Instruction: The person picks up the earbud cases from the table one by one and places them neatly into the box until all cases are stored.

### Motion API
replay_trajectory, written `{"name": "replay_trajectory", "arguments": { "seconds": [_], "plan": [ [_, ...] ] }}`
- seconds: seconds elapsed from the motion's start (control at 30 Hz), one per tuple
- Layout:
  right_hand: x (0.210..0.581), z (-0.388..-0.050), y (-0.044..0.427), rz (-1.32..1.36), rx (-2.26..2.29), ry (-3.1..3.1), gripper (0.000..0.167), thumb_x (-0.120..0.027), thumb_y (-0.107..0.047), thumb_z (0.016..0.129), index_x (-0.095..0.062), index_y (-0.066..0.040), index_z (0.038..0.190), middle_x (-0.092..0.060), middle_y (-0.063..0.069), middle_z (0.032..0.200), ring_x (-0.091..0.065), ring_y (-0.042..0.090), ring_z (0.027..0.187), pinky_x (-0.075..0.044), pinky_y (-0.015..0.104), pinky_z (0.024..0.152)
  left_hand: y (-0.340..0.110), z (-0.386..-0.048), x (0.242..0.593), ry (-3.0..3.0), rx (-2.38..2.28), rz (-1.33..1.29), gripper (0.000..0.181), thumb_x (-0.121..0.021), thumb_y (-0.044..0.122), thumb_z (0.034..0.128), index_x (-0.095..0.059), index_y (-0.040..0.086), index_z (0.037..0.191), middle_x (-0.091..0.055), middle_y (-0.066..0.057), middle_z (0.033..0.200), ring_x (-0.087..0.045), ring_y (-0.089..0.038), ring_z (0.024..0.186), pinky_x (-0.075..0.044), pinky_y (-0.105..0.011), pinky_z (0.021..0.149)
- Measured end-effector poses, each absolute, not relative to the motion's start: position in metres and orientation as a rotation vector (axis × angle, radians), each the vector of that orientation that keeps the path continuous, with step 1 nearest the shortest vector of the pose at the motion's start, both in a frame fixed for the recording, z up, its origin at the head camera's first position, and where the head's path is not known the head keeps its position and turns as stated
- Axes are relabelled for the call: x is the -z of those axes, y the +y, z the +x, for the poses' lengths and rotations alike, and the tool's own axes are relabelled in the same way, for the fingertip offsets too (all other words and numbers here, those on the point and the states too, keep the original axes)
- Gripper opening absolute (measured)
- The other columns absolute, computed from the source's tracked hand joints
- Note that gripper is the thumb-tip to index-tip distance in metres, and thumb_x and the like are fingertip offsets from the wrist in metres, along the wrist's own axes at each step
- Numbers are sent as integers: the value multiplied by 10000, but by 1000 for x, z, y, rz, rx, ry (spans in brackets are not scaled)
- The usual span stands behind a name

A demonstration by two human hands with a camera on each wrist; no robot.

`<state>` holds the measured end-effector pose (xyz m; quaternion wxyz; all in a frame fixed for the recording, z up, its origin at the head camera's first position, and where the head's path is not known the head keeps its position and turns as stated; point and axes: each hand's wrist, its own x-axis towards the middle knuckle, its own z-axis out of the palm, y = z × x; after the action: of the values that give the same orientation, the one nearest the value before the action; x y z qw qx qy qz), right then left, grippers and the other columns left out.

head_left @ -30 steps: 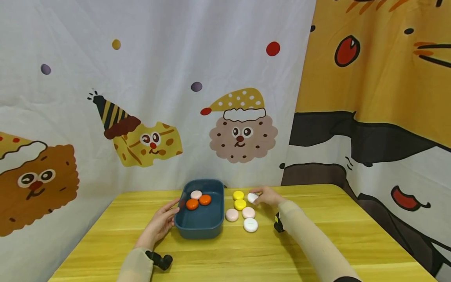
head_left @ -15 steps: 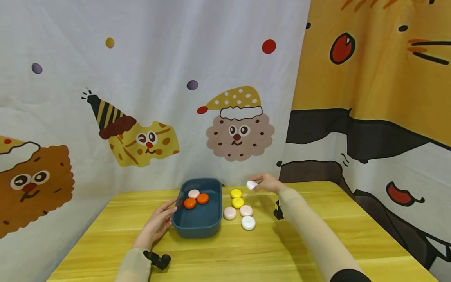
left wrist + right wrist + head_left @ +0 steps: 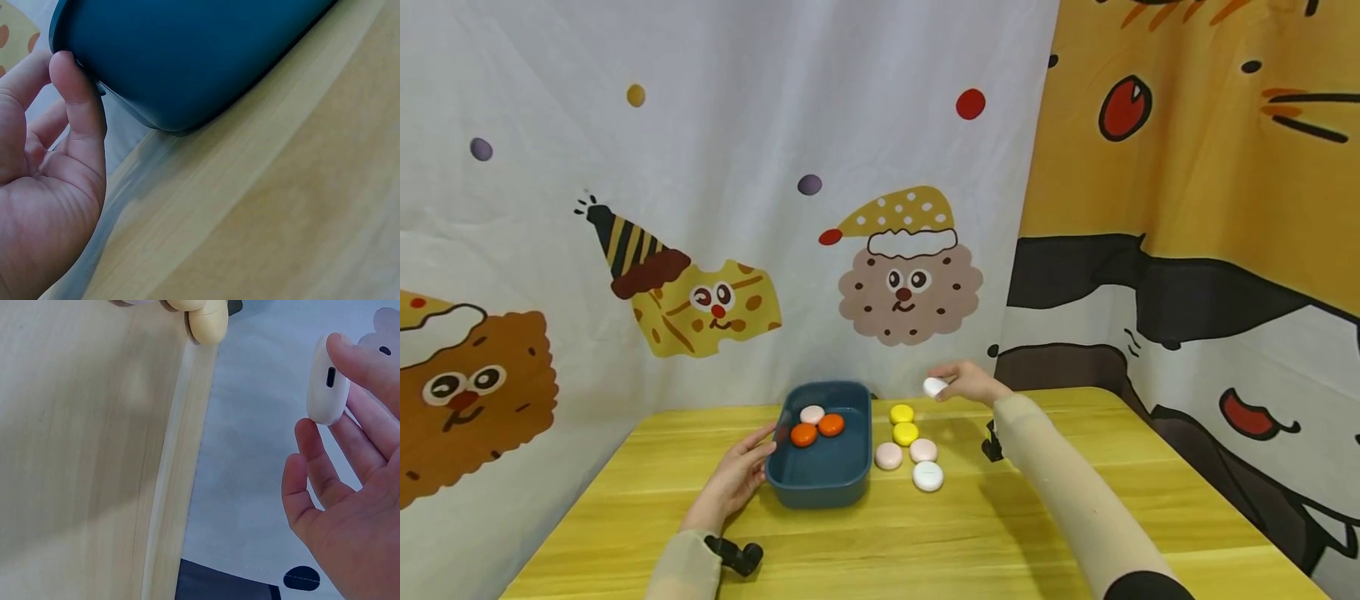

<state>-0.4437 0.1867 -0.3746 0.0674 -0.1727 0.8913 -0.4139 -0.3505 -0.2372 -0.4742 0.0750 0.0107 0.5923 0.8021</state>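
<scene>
Nearest, the left hand (image 3: pixel 735 477) touches the left edge of the blue bin (image 3: pixel 820 473); its fingers are slightly bent, and I cannot tell whether they pinch the rim. Inside lie 2 orange discs (image 3: pixel 803 435) and 1 pale disc (image 3: pixel 812 415). Just right of it on the table (image 3: pixel 827 554) sit 1 loose white disc (image 3: pixel 928 477), 2 pink discs (image 3: pixel 888 457) and 2 yellow discs (image 3: pixel 906 434).

Farther off, the right hand (image 3: pixel 970 384) pinches the held white disc (image 3: pixel 934 387) between thumb and fingers, raised near the table's far edge. A light, even pinch should suit its smooth sides. Being round, it seems to have no true long axis; the right wrist view shows it edge-on, outline nearly upright, slot (image 3: pixel 331 377) facing that camera.
</scene>
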Motion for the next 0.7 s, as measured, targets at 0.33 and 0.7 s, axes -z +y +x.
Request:
{"name": "replay_trajectory", "arguments": {
  "seconds": [0.33, 0.7],
  "plan": [
    [374, -447, 187, -536, 1246, 2699, 531, -753, -85, 807, -598, -2, 1309, -573, 151, 1323, -486, 342, 1238, -429, 466, 980, -239, -350, 475, 1766, -2400, 56, 612, -574, 116, 984, -297, 79, 1528, -613, -8, 824, -542, -66, 556, -467, -164, 526],
    [366, -446, 183, -546, 1276, 2671, 534, -741, -79, 825, -577, 15, 1325, -557, 171, 1337, -511, 335, 1197, -461, 439, 934, -238, -350, 475, 1753, -2422, 57, 624, -587, 113, 974, -298, 66, 1525, -605, 4, 815, -539, -61, 549, -465, -163, 518]
  ]
}}
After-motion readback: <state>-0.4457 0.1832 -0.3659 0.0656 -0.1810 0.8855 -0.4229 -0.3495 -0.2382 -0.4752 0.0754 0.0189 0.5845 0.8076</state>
